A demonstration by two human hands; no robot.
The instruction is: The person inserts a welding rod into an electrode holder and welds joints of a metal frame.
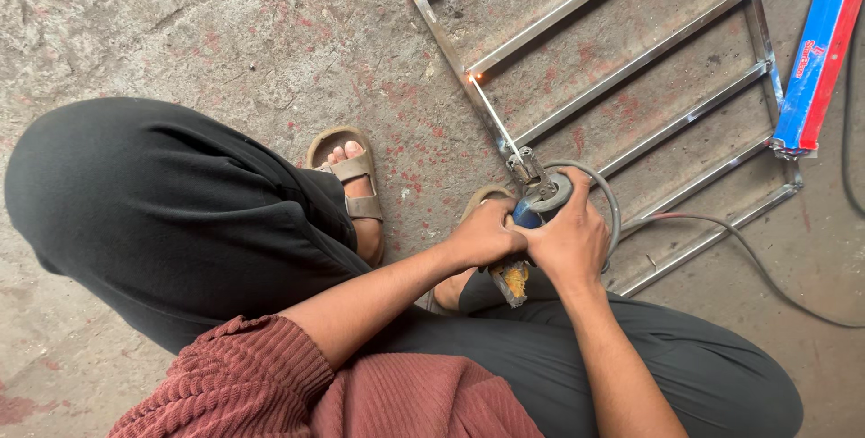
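Observation:
Both of my hands grip a welding electrode holder [532, 196] with a blue and yellow handle. My left hand [482, 235] wraps the handle from the left. My right hand [568, 238] wraps it from the right, fingers over the top. A thin welding rod [494, 118] sticks out of the holder's jaws. Its glowing orange tip [469, 77] touches a joint on the left rail of a metal frame [631, 68] of shiny square tubes lying flat on the concrete floor.
A grey cable [748, 258] runs from the holder off to the right. A blue and red box [818, 55] lies beside the frame's right edge. I squat in black trousers; my sandalled foot [353, 181] rests left of the frame.

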